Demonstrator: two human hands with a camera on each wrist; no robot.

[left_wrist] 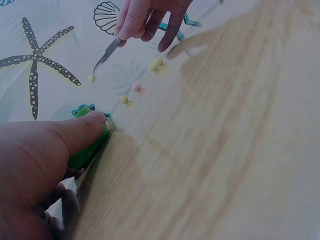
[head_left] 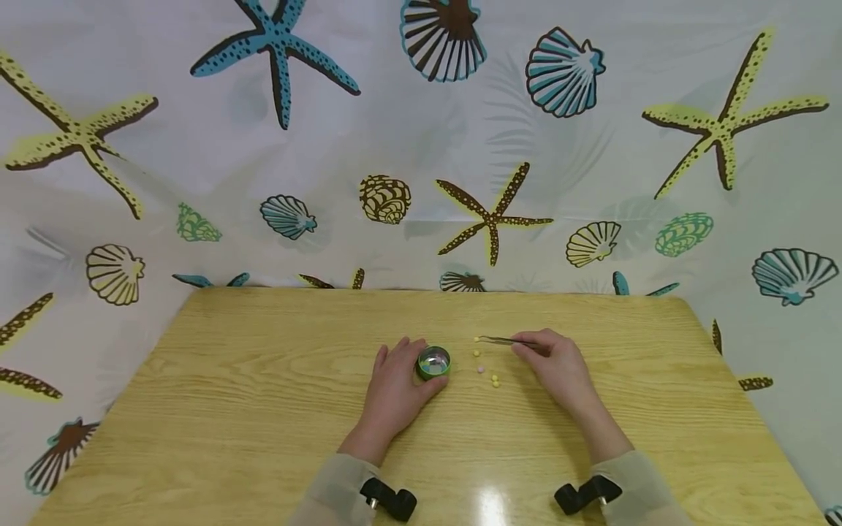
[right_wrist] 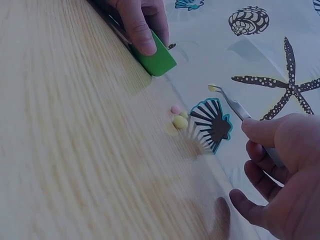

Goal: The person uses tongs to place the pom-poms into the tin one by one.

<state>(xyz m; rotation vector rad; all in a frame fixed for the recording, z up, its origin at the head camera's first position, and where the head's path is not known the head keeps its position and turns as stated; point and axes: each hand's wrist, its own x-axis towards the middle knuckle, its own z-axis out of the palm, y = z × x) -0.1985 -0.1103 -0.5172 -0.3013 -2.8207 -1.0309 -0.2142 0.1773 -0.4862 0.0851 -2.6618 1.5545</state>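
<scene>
My left hand [head_left: 397,386] grips a small round green tin [right_wrist: 159,61] between thumb and fingers; its top is uncovered and its inside looks silvery in the head view. With my right hand [head_left: 559,369] I pinch a pair of metal tweezers [right_wrist: 233,103] that have bent tips. At those tips is a small yellow ball [right_wrist: 212,87]; whether it is lifted off the table I cannot tell. Between tin and right hand lie a single yellow ball [head_left: 476,353], a pink ball [head_left: 480,370] and two yellow balls [head_left: 496,383] side by side.
The wooden table [head_left: 250,409] spreads out beneath both hands. Behind it and along its sides hangs a white cloth [head_left: 355,131] printed with starfish and shells. Black wrist mounts [head_left: 395,502] sit on both sleeves.
</scene>
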